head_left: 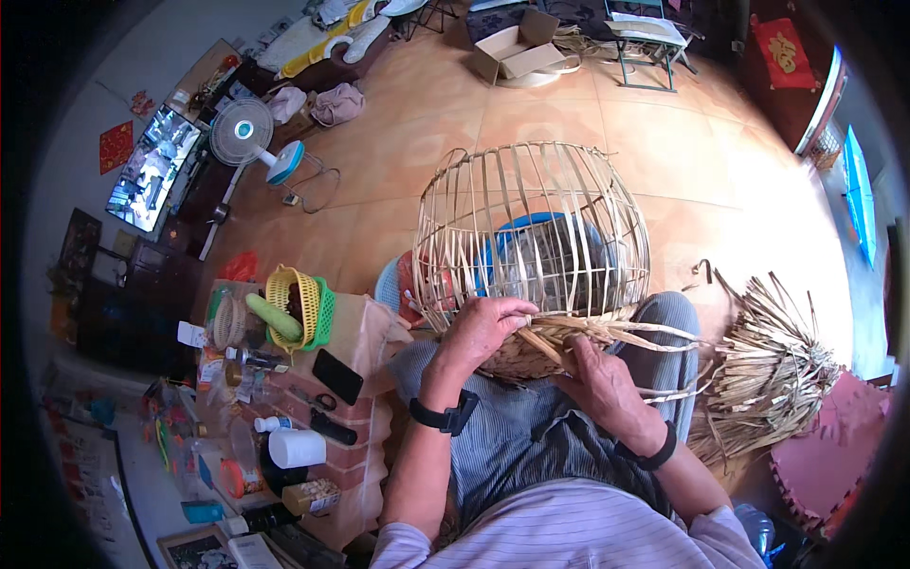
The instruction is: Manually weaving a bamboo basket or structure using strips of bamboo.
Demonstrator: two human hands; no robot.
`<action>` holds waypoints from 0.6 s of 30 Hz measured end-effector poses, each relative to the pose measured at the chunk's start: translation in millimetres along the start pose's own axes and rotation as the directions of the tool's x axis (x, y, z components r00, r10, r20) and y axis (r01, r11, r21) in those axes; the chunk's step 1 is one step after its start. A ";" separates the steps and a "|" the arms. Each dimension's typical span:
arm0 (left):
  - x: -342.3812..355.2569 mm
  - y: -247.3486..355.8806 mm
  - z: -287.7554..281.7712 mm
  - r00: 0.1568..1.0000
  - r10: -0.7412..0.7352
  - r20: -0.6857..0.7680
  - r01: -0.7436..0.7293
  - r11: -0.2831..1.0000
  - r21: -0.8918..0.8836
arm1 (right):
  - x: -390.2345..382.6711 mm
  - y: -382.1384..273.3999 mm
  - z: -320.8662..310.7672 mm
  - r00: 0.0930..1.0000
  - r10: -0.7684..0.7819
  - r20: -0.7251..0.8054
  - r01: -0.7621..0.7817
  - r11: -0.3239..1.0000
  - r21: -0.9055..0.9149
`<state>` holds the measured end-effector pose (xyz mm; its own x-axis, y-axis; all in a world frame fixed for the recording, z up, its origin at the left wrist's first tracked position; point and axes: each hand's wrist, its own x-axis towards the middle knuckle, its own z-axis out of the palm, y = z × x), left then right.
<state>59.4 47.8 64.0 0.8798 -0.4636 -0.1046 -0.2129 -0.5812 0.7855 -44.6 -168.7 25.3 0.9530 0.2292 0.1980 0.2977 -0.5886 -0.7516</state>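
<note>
A large openwork basket [440,194] of pale split strips rests against my lap, its braided edge toward me. My left hand [479,334] is closed, thumb and fingers pinching a flat straw strip at that edge. Close by on the right, my right hand [607,387] has its fingers closed around the plaited straw strands [559,346]. Loose strand ends [654,334] stick out to the right over my knee. Through the basket's ribs a blue-rimmed basin [488,256] shows beyond. My fingers partly hide the weave.
To the right lies a bundle of dried straw [777,379] beside pink foam mats [834,450]. At left, a cloth-covered table [365,427] carries a phone [337,376], a yellow basket [284,284] with a green gourd [273,318], and several bottles. A fan [242,133] and cardboard box [517,49] stand farther off.
</note>
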 end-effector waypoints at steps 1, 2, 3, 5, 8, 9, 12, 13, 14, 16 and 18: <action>0.4 -1.3 -0.7 1.000 -0.008 -0.002 0.008 1.000 -0.011 | -1.1 2.4 5.0 1.000 -0.025 -0.009 0.025 0.996 0.086; 1.3 -3.5 -0.6 1.000 -0.009 0.005 0.009 1.000 0.001 | -4.9 5.4 8.2 0.999 -0.027 -0.024 0.031 0.984 0.175; 2.4 -6.0 1.0 1.000 0.006 0.007 -0.006 1.000 0.019 | -10.1 8.2 10.7 0.999 -0.043 -0.017 0.045 0.986 0.161; 4.0 -12.0 4.4 1.000 -0.009 0.018 0.009 1.000 -0.009 | -17.6 11.8 16.2 0.987 0.086 0.136 -0.115 0.968 0.223; 5.9 -20.7 9.4 1.000 0.005 0.019 -0.004 1.000 -0.024 | -16.2 10.6 20.2 0.994 0.003 0.112 -0.021 0.987 0.160; 5.1 -22.7 8.6 0.999 0.052 0.014 -0.052 0.998 -0.023 | -11.4 7.4 21.1 0.997 -0.028 0.067 0.021 0.994 0.107; 4.4 -23.0 10.7 0.998 0.057 -0.027 -0.058 0.998 -0.021 | -1.7 -8.2 14.0 0.854 0.314 0.415 -0.517 0.603 0.608; 4.0 -22.5 11.1 1.000 0.019 -0.020 -0.020 0.999 -0.040 | -0.5 -13.7 10.4 0.774 0.352 0.526 -0.632 0.392 0.668; 3.3 -22.1 11.2 0.998 0.045 -0.047 -0.046 0.999 -0.015 | 0.2 -16.9 5.5 0.753 0.317 0.577 -0.656 0.429 0.621; -1.0 -21.5 13.4 0.991 0.098 -0.090 -0.092 0.994 0.065 | -1.4 -20.3 -3.4 0.698 0.291 0.655 -0.707 0.429 0.563; -7.3 -22.2 17.6 0.989 0.136 -0.054 -0.129 0.985 0.112 | -5.7 -18.7 -9.8 0.676 0.257 0.690 -0.736 0.283 0.616</action>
<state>50.3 52.4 36.6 0.8643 -0.5016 0.0357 -0.3709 -0.5880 0.7188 -55.0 -166.6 44.4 0.6827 0.5389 -0.4936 -0.6513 0.1424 -0.7454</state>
